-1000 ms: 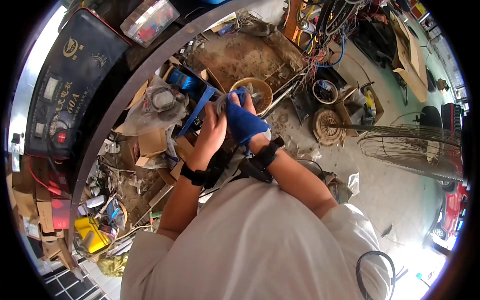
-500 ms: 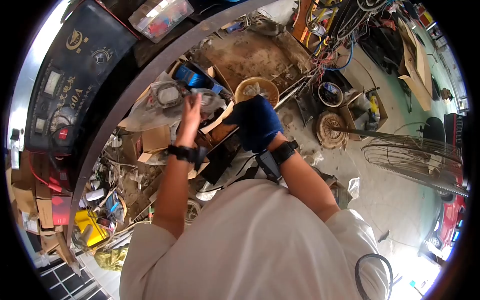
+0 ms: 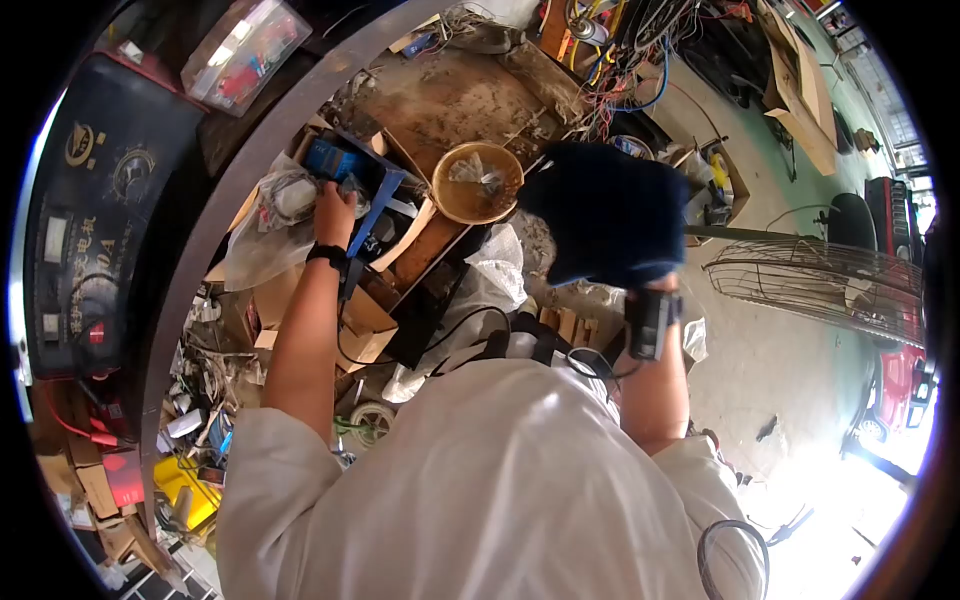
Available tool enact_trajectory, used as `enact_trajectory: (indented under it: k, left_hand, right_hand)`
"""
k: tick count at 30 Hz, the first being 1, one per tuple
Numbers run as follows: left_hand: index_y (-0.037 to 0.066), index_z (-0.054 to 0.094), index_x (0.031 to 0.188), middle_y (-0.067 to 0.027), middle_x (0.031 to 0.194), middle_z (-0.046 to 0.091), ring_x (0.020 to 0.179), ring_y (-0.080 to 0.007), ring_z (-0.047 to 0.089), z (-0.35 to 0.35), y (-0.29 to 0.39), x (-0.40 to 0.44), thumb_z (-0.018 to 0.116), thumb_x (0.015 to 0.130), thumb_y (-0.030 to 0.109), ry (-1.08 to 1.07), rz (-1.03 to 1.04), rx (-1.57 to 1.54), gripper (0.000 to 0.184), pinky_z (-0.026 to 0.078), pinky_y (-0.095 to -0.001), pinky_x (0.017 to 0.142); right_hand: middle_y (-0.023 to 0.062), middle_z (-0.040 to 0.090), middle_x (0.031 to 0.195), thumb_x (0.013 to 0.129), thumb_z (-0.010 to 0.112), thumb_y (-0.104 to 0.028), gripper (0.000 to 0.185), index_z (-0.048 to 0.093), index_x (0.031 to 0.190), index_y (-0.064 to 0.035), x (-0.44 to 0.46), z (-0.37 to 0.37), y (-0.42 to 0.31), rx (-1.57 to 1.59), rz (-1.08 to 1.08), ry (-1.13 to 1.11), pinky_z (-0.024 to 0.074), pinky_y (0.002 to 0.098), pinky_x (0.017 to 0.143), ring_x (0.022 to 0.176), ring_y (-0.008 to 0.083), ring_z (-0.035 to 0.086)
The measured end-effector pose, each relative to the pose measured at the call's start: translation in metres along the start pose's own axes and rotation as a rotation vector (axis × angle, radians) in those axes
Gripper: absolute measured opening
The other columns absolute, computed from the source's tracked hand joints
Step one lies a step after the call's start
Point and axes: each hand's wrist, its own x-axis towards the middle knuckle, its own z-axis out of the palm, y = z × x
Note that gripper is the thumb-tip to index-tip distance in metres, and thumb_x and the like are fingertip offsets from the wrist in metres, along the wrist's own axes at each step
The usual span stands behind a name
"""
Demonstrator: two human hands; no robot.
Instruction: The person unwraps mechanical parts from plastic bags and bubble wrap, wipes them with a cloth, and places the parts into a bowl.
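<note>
My left hand point(image 3: 335, 213) is bare, with a black band at the wrist. Its fingers are curled on a clear plastic bag point(image 3: 250, 235) that holds a pale round item. The bag lies at the edge of an open box with blue flaps point(image 3: 382, 205), and a blue package point(image 3: 330, 158) sits just beyond the fingers. My right hand point(image 3: 605, 215) is covered by a dark blue mitt or glove and raised close to the camera, away from the box. Its fingers are hidden, and nothing held shows. A black device is strapped to that wrist.
A round basket point(image 3: 478, 215) with a plastic bag in it stands between my hands. A dark metal beam point(image 3: 215, 190) curves along the left, beside a black charger case point(image 3: 105, 220). A wire fan guard point(image 3: 820, 285) is at right, with tangled cables point(image 3: 640, 60) above.
My left hand has drawn left and its fingers have closed at the plastic bag. My gloved right hand has moved right, off the basket, and nearer the camera. The view has shifted.
</note>
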Motion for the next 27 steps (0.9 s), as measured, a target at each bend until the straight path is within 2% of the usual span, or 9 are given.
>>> enact_trajectory:
  k: [2, 5, 7, 11, 15, 16, 19, 20, 27]
  left_hand:
    - [0.003, 0.048, 0.109, -0.0229, 0.107, 0.05, 0.093, -0.0398, 0.056, -0.01, 0.025, -0.019, 0.057, 0.087, 0.021, 0.182, 0.08, 0.152, 0.03, 0.049, -0.0459, 0.072]
    - [0.005, 0.048, 0.109, -0.0205, 0.106, 0.05, 0.09, -0.039, 0.056, -0.016, 0.073, -0.038, 0.056, 0.086, 0.014, 0.248, 0.302, 0.001, 0.026, 0.048, -0.0461, 0.072]
    - [0.007, 0.05, 0.104, -0.0156, 0.101, 0.051, 0.088, -0.0371, 0.055, 0.002, 0.1, -0.044, 0.055, 0.082, 0.008, 0.169, 0.605, -0.14, 0.022, 0.047, -0.0436, 0.072]
    - [0.006, 0.052, 0.098, -0.0145, 0.099, 0.051, 0.088, -0.0366, 0.055, 0.071, 0.119, -0.037, 0.059, 0.079, 0.01, -0.167, 0.558, -0.139, 0.021, 0.047, -0.0433, 0.073]
    - [0.004, 0.057, 0.097, -0.0154, 0.101, 0.052, 0.093, -0.0353, 0.053, 0.133, 0.12, -0.015, 0.061, 0.078, 0.011, -0.264, 0.623, -0.019, 0.021, 0.046, -0.0425, 0.08]
    - [0.004, 0.06, 0.095, -0.018, 0.119, 0.049, 0.113, -0.035, 0.046, 0.141, 0.126, -0.006, 0.058, 0.08, 0.011, -0.456, 0.561, 0.002, 0.017, 0.041, -0.0439, 0.092]
    - [0.004, 0.062, 0.093, -0.0192, 0.139, 0.034, 0.132, -0.0335, 0.029, 0.169, 0.134, 0.005, 0.053, 0.082, 0.01, -0.505, 0.855, 0.309, 0.015, 0.029, -0.0484, 0.105]
    - [0.005, 0.063, 0.093, -0.0179, 0.148, 0.02, 0.139, -0.0309, 0.014, 0.166, 0.147, 0.007, 0.05, 0.084, 0.009, -0.631, 0.808, 0.349, 0.017, 0.015, -0.053, 0.11]
    - [0.005, 0.054, 0.12, -0.0123, 0.149, 0.019, 0.14, -0.024, 0.01, 0.22, 0.141, 0.039, 0.047, 0.087, 0.007, -0.642, 0.626, 0.53, 0.034, 0.009, -0.0528, 0.113]
  right_hand:
    - [0.0085, 0.059, 0.073, 0.067, 0.058, -0.024, 0.012, 0.06, 0.074, -0.0131, -0.005, -0.008, 0.016, 0.159, 0.137, 0.042, 0.045, 0.0344, 0.064, 0.073, 0.0275, 0.06]
    - [0.0091, 0.06, 0.077, 0.07, 0.058, -0.022, 0.014, 0.06, 0.079, -0.0121, -0.011, -0.002, 0.035, 0.412, 0.335, 0.098, 0.045, 0.0338, 0.066, 0.076, 0.0269, 0.06]
    - [0.0095, 0.06, 0.081, 0.071, 0.058, -0.021, 0.015, 0.061, 0.082, -0.0114, -0.015, 0.01, 0.046, 0.555, 0.446, 0.129, 0.0449, 0.0334, 0.067, 0.078, 0.0265, 0.06]
    - [0.0102, 0.061, 0.087, 0.075, 0.058, -0.019, 0.017, 0.062, 0.089, -0.0101, -0.027, 0.024, 0.057, 0.742, 0.61, 0.177, 0.0449, 0.0326, 0.07, 0.082, 0.0257, 0.06]
    - [0.011, 0.062, 0.093, 0.078, 0.058, -0.017, 0.02, 0.063, 0.095, -0.0087, -0.049, 0.021, 0.065, 0.833, 0.731, 0.202, 0.0449, 0.0319, 0.073, 0.086, 0.0249, 0.059]
    - [0.0112, 0.062, 0.095, 0.079, 0.058, -0.017, 0.021, 0.063, 0.097, -0.0084, -0.058, 0.019, 0.066, 0.856, 0.772, 0.203, 0.0449, 0.0317, 0.074, 0.087, 0.0247, 0.059]
    - [0.0118, 0.063, 0.099, 0.081, 0.058, -0.015, 0.024, 0.064, 0.102, -0.0074, -0.083, 0.014, 0.065, 0.945, 0.897, 0.223, 0.0448, 0.0311, 0.076, 0.09, 0.0241, 0.059]
    - [0.012, 0.063, 0.101, 0.082, 0.058, -0.015, 0.024, 0.065, 0.104, -0.007, -0.088, 0.013, 0.06, 0.92, 0.893, 0.198, 0.0448, 0.0309, 0.076, 0.091, 0.0239, 0.059]
    - [0.0093, 0.06, 0.107, 0.084, 0.055, -0.016, 0.028, 0.06, 0.11, -0.0078, -0.093, -0.004, 0.056, 0.733, 0.823, 0.054, 0.0421, 0.0316, 0.083, 0.096, 0.0236, 0.056]
